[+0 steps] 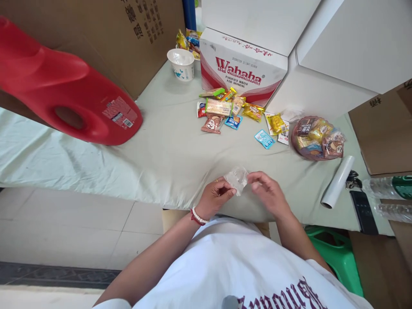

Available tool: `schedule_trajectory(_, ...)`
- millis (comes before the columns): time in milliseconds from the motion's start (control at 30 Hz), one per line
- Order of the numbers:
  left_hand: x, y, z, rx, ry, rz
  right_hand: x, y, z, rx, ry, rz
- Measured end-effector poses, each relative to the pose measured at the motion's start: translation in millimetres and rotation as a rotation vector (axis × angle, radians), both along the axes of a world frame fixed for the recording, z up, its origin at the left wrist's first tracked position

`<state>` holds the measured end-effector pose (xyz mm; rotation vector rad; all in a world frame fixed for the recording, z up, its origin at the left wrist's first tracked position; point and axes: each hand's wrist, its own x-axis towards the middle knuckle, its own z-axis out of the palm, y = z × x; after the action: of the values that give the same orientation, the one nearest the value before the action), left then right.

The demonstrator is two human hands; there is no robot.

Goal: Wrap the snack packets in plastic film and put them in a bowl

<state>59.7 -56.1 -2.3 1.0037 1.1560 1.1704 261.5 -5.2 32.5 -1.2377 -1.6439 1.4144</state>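
Note:
My left hand [216,195] pinches a small clear plastic bag [237,179] near the table's front edge. Right beside the bag, my right hand [266,189] has its fingers close to the plastic; they are blurred, and whether they grip it cannot be made out. Beyond my hands lies a loose group of wrapped snacks [219,107], with a light blue packet [264,139] and a yellow packet [277,124] to its right. A pink clear bowl [296,143] holding several wrapped snacks stands further right.
A white cup [182,64] and a Wahaha box [241,68] stand at the back. On the left is a large red jug [74,98]. A white roll [337,182], a black device [363,212] and plastic bottles [380,187] lie at the right, above a green stool [344,257].

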Motion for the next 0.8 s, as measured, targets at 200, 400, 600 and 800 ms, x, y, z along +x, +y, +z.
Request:
schedule_trajectory(200, 1.9, -2.5, 0.1, 0.029, 0.044, 0.001, -26.1, -0.9, -2.9, -0.187, 0.139, 0.028)
schedule_trajectory(400, -7.0, -9.4, -8.4, -0.115, -0.174, 0.122, -12.3, 5.3, -15.9, -0.249, 0.357, -0.258)
schedule_trajectory(600, -32.1, -9.5, -1.0, -0.174, -0.205, 0.170, 22.4, 13.2, -13.2, -0.162, 0.330, -0.351)
schedule_trajectory(800, -92.8, 1.5, 10.2, -0.052, 0.050, 0.102, 69.8, 24.7, -10.9, -0.073, 0.224, -0.508)
